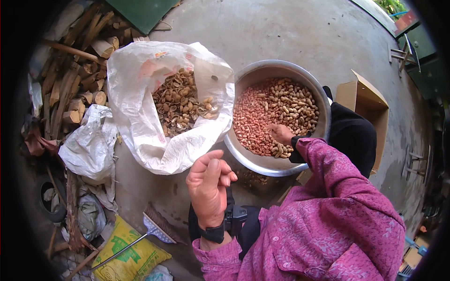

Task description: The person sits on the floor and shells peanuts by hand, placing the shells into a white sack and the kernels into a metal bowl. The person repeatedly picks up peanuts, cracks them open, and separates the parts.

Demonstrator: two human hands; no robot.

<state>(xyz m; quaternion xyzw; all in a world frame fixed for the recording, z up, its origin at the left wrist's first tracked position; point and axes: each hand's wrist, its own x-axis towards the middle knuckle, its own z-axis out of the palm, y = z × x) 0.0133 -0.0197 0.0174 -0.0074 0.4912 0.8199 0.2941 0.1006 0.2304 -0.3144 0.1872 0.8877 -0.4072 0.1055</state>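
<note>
A wide metal basin [323,100] holds shelled red peanuts [248,114] on its left side and unshelled peanuts [300,105] on its right. My right hand [282,134] is down in the basin where the two kinds meet. Its fingers are bent together at the peanuts, and whatever is between them is too small to make out. My left hand [209,187] is raised in front of the basin and a white sack, fingers loosely curled and apart, with nothing visible in them. Inside the open white sack [129,100] lie many empty peanut shells [178,103].
Split firewood [70,93] is stacked on the left, beside a crumpled white bag [91,145]. A brush with a long handle [157,227] rests across a yellow sack [126,253]. An open cardboard box [370,103] stands right of my knee. Small stools are farther right.
</note>
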